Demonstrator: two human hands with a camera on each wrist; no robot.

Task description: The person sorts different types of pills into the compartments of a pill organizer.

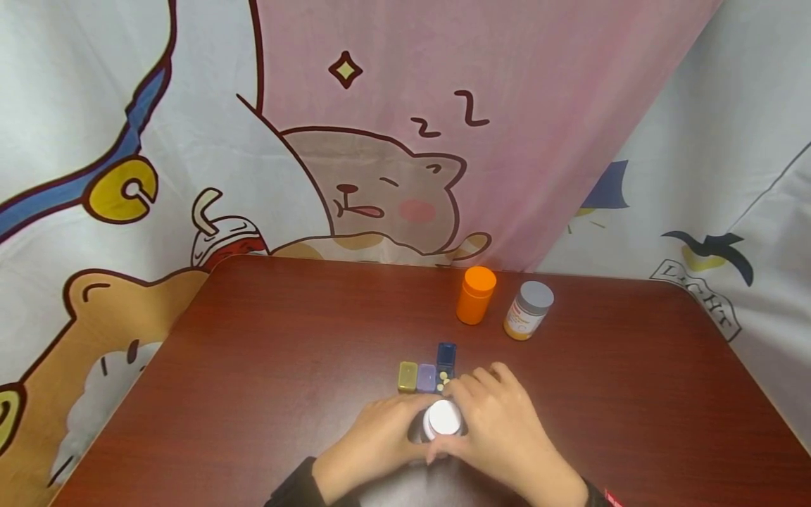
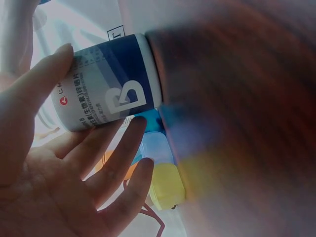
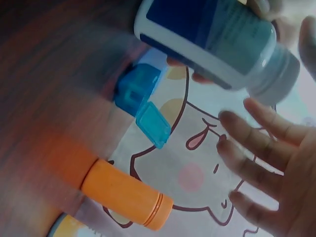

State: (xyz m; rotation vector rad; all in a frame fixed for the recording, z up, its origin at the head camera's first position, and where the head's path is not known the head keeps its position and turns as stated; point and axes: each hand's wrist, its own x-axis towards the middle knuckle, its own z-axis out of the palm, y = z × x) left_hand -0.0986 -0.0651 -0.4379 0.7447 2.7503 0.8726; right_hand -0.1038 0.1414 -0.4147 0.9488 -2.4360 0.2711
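Both my hands were right on the white bottle! It stood upright on the brown table (image 1: 285, 338), close in front of me. My left hand (image 1: 376, 431) had it grasped, thumb on one side of the white bottle (image 2: 106, 86), fingers along the other. Up top, my right hand (image 1: 500, 419) arched over the white cap (image 1: 445, 417), thumb and forefinger on opposite sides; whether they pinched it, I couldn't tell, but the remaining fingers were spread. Just beyond sat the pill box (image 1: 426, 378): yellow and purple lids down, blue lid (image 1: 446, 354) flipped up, pale tablets (image 1: 443, 377) inside that one! Farther back, the orange bottle (image 1: 475, 297) stood beside the gray-capped jar (image 1: 529, 310), with the cartoon curtain (image 1: 538, 84) behind.
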